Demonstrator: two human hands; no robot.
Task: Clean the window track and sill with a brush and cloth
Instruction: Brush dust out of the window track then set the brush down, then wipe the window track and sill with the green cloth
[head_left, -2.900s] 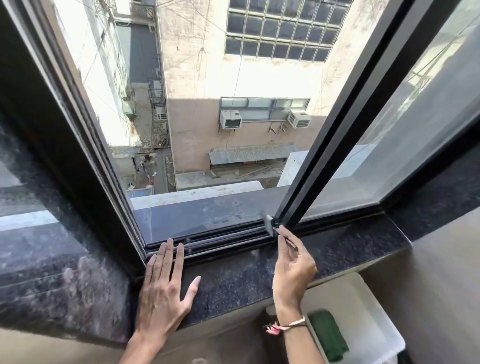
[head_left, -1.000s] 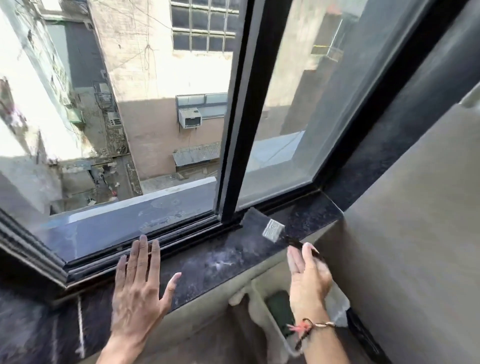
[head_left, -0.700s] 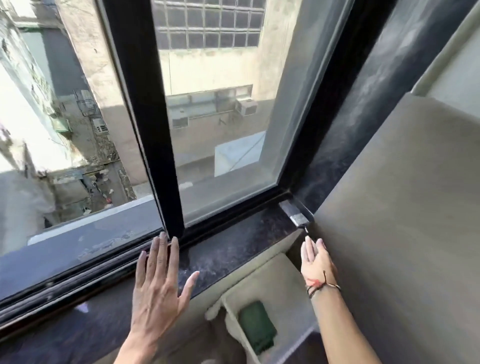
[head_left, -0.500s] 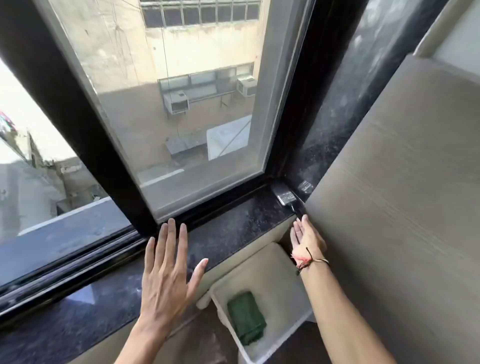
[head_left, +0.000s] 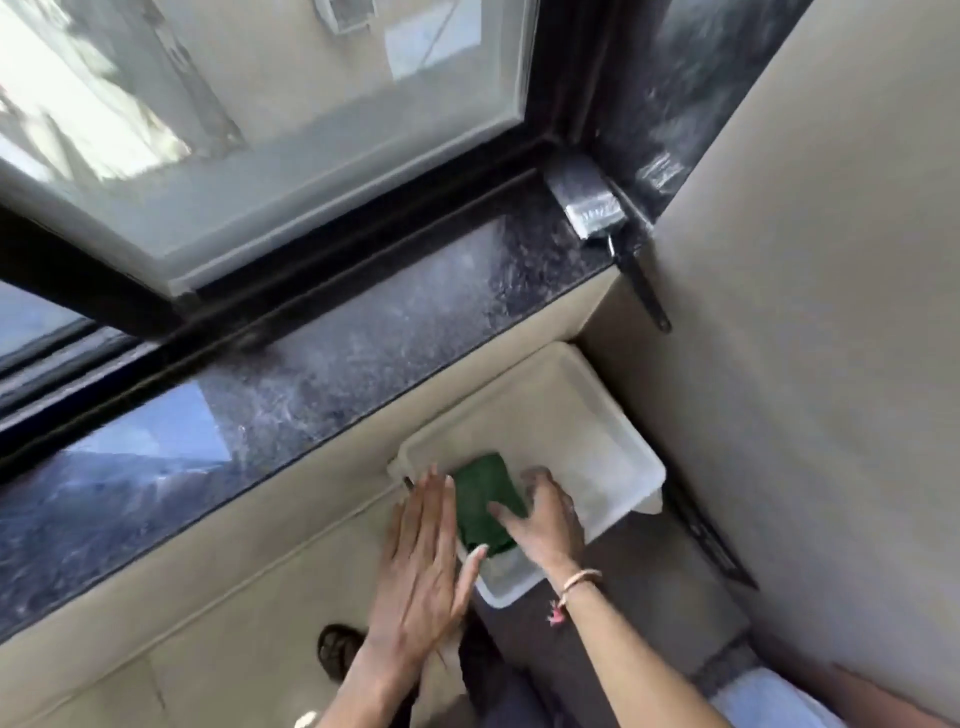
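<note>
in the lower centre i see the right hand (head_left: 540, 525) curled on the green cloth (head_left: 480, 504) inside the white tray (head_left: 613, 457); whether it really pinches it, blur hides. the left hand (head_left: 423, 566) is flat, fingers spread. the brush (head_left: 597, 208) lies on the sill (head_left: 363, 353), upper right corner.

Left hand (head_left: 423, 558) flat; right hand (head_left: 540, 519) fingers curled.

A flat paintbrush with dark bristles, a silver metal ferrule and a thin black handle (head_left: 592, 205) lies at the far right end of the dark speckled stone sill (head_left: 363, 353), its handle overhanging the near edge. The black window track (head_left: 332, 254) runs along the sill's far side. A folded dark green cloth (head_left: 480, 506) lies in a white plastic tub (head_left: 613, 447) below the sill.
</note>
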